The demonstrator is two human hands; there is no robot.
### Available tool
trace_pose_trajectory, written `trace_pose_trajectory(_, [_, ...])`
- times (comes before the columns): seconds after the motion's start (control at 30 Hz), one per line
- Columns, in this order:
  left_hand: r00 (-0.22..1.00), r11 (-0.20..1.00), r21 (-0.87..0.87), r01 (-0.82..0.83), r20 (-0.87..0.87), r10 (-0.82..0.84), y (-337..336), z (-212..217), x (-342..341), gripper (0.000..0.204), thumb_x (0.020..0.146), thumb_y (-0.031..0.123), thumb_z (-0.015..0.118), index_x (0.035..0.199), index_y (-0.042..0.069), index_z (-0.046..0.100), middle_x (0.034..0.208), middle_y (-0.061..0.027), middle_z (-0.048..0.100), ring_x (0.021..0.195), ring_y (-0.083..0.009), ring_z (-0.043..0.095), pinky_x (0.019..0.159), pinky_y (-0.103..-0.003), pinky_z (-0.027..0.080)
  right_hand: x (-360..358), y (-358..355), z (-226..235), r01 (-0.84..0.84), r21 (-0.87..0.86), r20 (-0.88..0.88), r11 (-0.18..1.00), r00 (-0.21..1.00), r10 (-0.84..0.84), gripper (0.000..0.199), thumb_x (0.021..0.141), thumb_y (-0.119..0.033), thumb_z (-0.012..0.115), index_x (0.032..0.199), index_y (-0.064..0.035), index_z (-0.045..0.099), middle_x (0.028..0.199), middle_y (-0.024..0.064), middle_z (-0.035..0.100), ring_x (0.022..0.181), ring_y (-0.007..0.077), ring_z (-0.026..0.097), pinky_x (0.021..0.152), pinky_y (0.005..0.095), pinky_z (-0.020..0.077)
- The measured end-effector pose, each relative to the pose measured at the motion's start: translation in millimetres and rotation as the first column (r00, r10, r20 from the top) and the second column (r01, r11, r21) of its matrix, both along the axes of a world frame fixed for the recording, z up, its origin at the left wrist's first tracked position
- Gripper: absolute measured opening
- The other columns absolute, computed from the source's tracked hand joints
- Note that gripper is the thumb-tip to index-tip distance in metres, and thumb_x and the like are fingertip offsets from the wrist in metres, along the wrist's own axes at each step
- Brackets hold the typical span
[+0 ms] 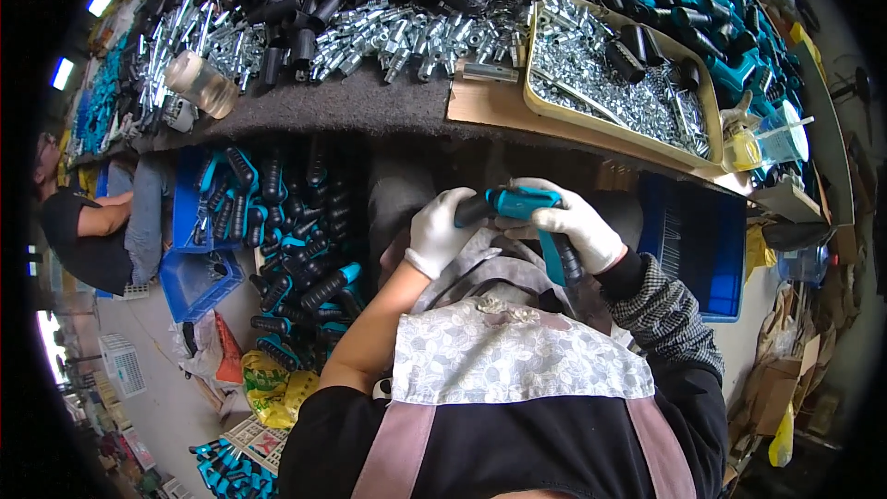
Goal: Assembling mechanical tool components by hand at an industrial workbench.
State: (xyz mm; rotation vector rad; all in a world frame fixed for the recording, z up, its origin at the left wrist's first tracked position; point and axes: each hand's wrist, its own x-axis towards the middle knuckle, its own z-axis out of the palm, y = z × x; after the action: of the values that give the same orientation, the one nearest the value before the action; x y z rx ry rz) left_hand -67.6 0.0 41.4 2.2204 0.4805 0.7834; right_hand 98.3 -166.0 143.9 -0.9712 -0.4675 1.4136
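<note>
In front of my lap I hold a teal and black pistol-shaped tool body (522, 203) with both hands. White work gloves cover both hands. My left hand (442, 233) is closed around the black cylindrical front end (473, 211); whether this is a separate sleeve I cannot tell. Around the teal rear part wraps my right hand (584, 229), its thumb lying along the side. The handle (562, 259), teal with a black grip, hangs down beside the right palm. A patterned apron (517, 351) covers my front below the tool.
Ahead, the workbench (370, 102) bears heaped metal shafts (407, 37), black sleeves (300, 0) and teal tool bodies (730, 28). A tray (531, 97) of small metal parts stands there. Blue crates (707, 259) flank me, with piled black-and-teal handles (296, 249) at left. Another person (92, 231) sits far left.
</note>
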Motion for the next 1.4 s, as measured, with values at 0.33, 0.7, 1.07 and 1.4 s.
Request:
trace_pose_trajectory(0.33, [1.000, 0.940, -0.342, -0.003, 0.014, 0.008, -27.0, 6.8, -61.6, 0.021, 0.084, 0.015, 0.074, 0.100, 0.004, 0.068, 0.095, -0.0058, 0.067, 0.088, -0.0233, 0.064, 0.077, -0.038, 0.052, -15.8, -15.2, -8.4, 0.083, -0.109, 0.070, 0.991, 0.995, -0.075, 0.073, 0.086, -0.024, 0.075, 0.144, 0.0020, 0.039, 0.137, 0.0203, 0.054, 0.125, 0.0353, 0.058, 0.110, 0.0474, 0.0437])
trace_pose_trajectory(0.7, [0.781, -0.296, -0.829, 0.475, 0.243, 0.576, -7.6, -2.7, -1.6, 0.027, 0.096, 0.036, 0.060, 0.088, 0.011, 0.058, 0.094, -0.0086, 0.063, 0.094, -0.0246, 0.061, 0.095, -0.046, 0.049, -43.7, -27.2, -8.5, 0.254, -0.005, -0.049, 0.967, 0.966, -0.254, 0.074, 0.086, -0.026, 0.071, 0.145, 0.0064, 0.038, 0.136, 0.0216, 0.053, 0.124, 0.0340, 0.058, 0.109, 0.0468, 0.0449])
trace_pose_trajectory(1.07, [0.621, 0.023, -0.723, 0.691, 0.609, 0.494, 47.6, 109.4, 24.8, 0.027, 0.101, 0.030, 0.058, 0.079, 0.020, 0.048, 0.062, 0.0091, 0.029, 0.053, -0.0053, 0.032, 0.058, -0.027, 0.040, -67.7, 15.7, 4.7, 0.159, 0.272, 0.701, 0.949, 0.643, -0.308, 0.062, 0.084, -0.018, 0.073, 0.141, -0.0015, 0.051, 0.113, 0.0163, 0.070, 0.088, 0.0251, 0.071, 0.080, 0.0357, 0.0577])
trace_pose_trajectory(1.4, [0.728, -0.056, -0.859, 0.510, 0.395, 0.560, 40.8, 117.4, 25.3, 0.038, 0.100, 0.019, 0.059, 0.068, 0.019, 0.039, 0.061, 0.0087, 0.032, 0.052, -0.0056, 0.037, 0.058, -0.027, 0.042, -53.3, 18.2, 19.8, -0.024, 0.288, 0.957, 0.957, 0.050, -0.287, 0.045, 0.086, -0.015, 0.070, 0.129, -0.0037, 0.060, 0.088, 0.0089, 0.067, 0.071, 0.0192, 0.067, 0.063, 0.0325, 0.0524])
